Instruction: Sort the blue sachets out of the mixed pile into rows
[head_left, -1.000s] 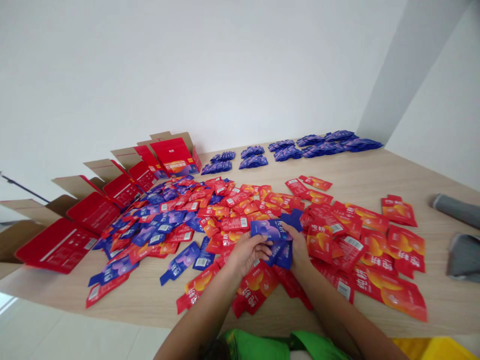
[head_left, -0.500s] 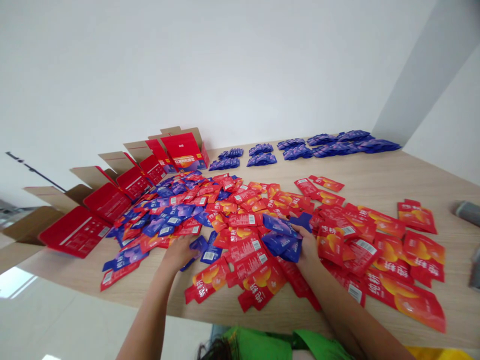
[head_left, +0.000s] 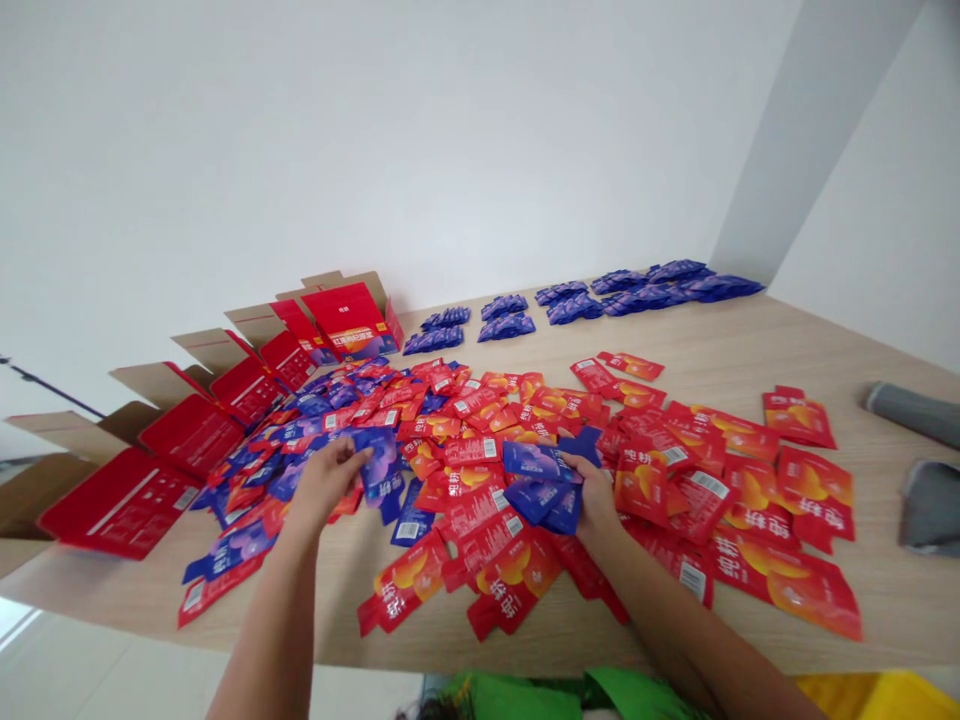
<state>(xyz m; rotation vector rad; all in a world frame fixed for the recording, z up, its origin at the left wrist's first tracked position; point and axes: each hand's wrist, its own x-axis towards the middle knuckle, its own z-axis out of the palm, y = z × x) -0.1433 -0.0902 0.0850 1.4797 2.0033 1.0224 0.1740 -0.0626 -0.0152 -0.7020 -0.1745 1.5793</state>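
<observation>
My left hand (head_left: 328, 478) pinches one blue pouch (head_left: 380, 466) by its edge, raised a little over the left part of the pile. In my right hand (head_left: 595, 497) is a small fanned bunch of blue pouches (head_left: 538, 482), held above the red ones. Mixed red and blue pouches cover the table between and behind my hands. A blue pouch (head_left: 412, 513) with its barcode up lies just right of the one in my left hand. Red pouches with orange fruit prints (head_left: 517, 578) lie below my right hand and spread to the right.
Open red cardboard boxes (head_left: 352, 318) stand in a row along the left side. Several neat stacks of blue pouches (head_left: 507, 327) line the wall at the back. Grey cloth-like items (head_left: 930, 508) lie at the right edge, and a yellow bin (head_left: 885, 695) shows below the table's front.
My left hand has lifted a blue pouch off the table and turned it printed side up. My right hand keeps its bunch, nearly still. The view has shifted slightly right.
</observation>
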